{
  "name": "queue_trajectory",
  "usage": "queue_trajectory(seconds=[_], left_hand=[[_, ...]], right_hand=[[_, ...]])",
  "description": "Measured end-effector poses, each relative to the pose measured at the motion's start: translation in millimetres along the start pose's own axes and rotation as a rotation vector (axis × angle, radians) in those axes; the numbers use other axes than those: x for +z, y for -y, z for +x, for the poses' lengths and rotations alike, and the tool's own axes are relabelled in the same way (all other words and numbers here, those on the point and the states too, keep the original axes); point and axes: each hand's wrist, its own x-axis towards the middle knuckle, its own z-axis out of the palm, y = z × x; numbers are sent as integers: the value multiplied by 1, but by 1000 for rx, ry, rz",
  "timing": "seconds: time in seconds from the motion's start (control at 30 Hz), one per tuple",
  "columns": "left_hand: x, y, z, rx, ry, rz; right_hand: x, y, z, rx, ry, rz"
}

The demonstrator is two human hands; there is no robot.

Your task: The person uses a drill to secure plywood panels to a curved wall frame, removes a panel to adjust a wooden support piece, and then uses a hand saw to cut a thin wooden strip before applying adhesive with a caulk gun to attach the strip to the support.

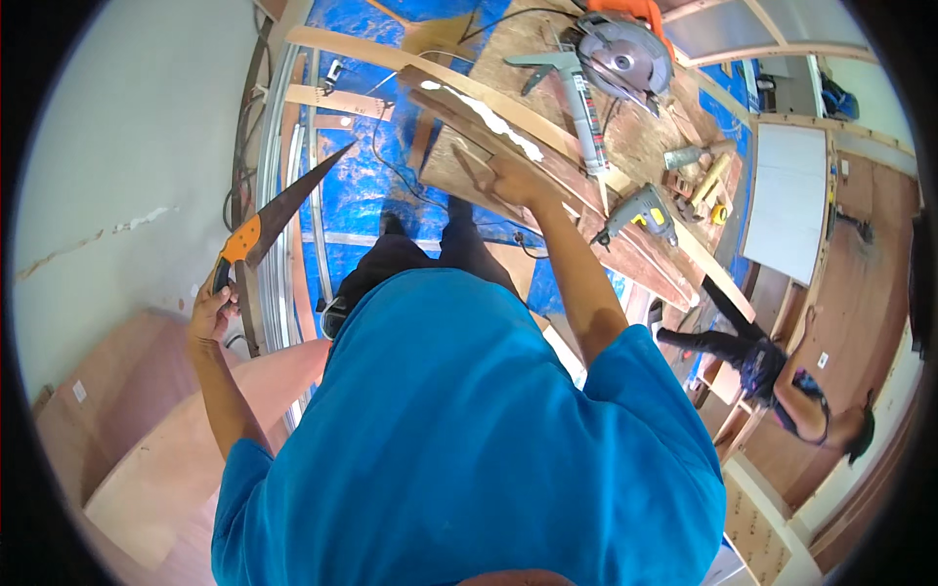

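My left hand (pixel 213 311) grips the black-and-orange handle of a hand saw (pixel 286 208), whose blade slants up to the right. My right hand (pixel 513 181) reaches onto a stack of wooden boards (pixel 449 146) on the worktop, forefinger stretched toward a thin strip; its other fingers are partly hidden. White compound (pixel 489 112) streaks one board. Right of that hand lie a caulking gun (pixel 586 117) with a tube and a grey-and-yellow power drill (pixel 640 215); a circular saw (pixel 620 61) rests at the far end.
Blue sheeting (pixel 337 181) covers the floor, with cords and offcuts on it. Metal lengths (pixel 283 117) lie along the left wall (pixel 117 156), beside curved plywood sheets (pixel 147 469). Another person (pixel 762 366) works at the right by wooden framing and a white panel (pixel 782 200).
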Motion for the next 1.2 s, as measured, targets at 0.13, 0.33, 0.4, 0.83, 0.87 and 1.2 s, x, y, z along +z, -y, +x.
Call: queue_trajectory(seconds=[0.13,0.33,0.4,0.83,0.87,1.2], left_hand=[[21,21,18,30,11,-128],[50,48,30,50,-14,-297],[50,61,26,54,-6,-417],[31,120,28,-43,-128,-453],[29,121,23,-36,-148,-434],[38,172,38,-37,-294,-634]], right_hand=[[21,19,13,-28,49,202],[47,60,18,-156,-459,-84],[56,52,17,-170,-466,-44],[64,59,-1,-285,-384,-96],[62,59,-4,-297,-423,-22],[55,72,-5,-206,-342,-27]])
